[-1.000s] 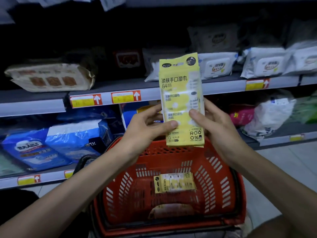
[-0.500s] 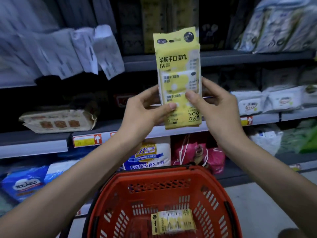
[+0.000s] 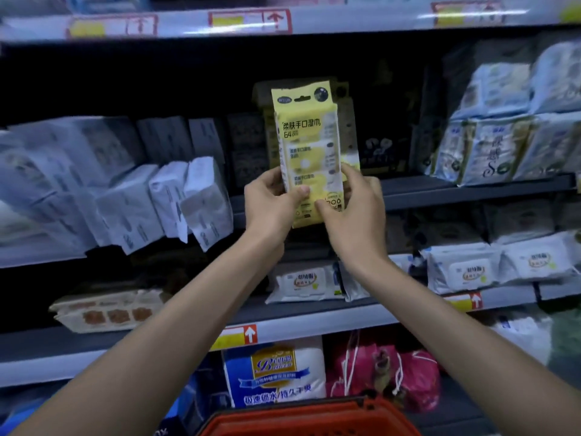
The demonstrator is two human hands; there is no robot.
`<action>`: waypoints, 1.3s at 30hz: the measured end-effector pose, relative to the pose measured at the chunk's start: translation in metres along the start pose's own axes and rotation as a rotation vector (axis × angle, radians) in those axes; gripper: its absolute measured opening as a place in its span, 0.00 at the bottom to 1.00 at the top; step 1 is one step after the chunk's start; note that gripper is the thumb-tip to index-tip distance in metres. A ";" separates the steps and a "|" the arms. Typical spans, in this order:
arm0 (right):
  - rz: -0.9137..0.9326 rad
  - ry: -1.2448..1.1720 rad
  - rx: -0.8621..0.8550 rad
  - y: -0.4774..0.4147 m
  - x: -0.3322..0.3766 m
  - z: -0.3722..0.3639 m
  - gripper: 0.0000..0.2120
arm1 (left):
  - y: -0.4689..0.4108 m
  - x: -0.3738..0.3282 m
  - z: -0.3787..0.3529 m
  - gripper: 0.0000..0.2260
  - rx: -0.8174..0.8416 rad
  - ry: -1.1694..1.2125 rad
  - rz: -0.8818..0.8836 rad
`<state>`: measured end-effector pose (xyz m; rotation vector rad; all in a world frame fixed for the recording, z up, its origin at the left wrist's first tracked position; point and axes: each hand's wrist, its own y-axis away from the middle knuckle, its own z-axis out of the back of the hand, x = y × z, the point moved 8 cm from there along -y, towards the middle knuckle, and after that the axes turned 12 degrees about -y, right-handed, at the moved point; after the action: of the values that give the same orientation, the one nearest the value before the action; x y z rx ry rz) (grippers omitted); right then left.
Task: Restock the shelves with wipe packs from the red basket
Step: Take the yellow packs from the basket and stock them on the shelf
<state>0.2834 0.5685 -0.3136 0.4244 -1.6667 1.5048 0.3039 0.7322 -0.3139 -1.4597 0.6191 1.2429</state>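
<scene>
A tall yellow wipe pack (image 3: pixel 306 143) stands upright in front of a dark gap on the upper shelf (image 3: pixel 456 190). My left hand (image 3: pixel 272 202) pinches its lower left edge, thumb on the front. My right hand (image 3: pixel 355 206) grips its lower right corner the same way. Behind the pack, dim packs of a similar shape stand at the back of the shelf. Only the far rim of the red basket (image 3: pixel 301 416) shows at the bottom edge; its inside is out of view.
White tissue packs (image 3: pixel 176 199) lean on the upper shelf to the left. Pale green-white packs (image 3: pixel 496 146) stand at the right. White lidded wipe packs (image 3: pixel 471 269) lie on the shelf below. A blue-white bag (image 3: pixel 276 372) and pink bag (image 3: pixel 393 372) sit lower down.
Both hands have lifted the yellow pack up from above the basket to the level of the upper shelf. The view has tilted upward, so the basket has dropped almost out of sight.
</scene>
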 end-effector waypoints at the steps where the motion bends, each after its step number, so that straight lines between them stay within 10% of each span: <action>1: 0.004 0.023 -0.004 -0.006 0.000 -0.004 0.30 | -0.006 0.000 -0.001 0.15 0.001 0.012 0.008; 21: -0.022 0.371 0.195 -0.059 -0.007 -0.081 0.21 | -0.093 0.012 0.008 0.07 -0.225 -0.258 0.093; 26: -0.078 0.367 0.272 -0.054 -0.014 -0.081 0.26 | -0.087 0.008 0.009 0.19 -0.191 -0.342 0.112; 39: -0.049 0.391 0.298 -0.027 0.017 -0.014 0.31 | 0.005 -0.030 0.018 0.28 0.084 -0.780 -0.298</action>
<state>0.2973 0.5798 -0.2845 0.3007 -1.1282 1.6809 0.2834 0.7403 -0.2859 -0.8461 -0.0724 1.3888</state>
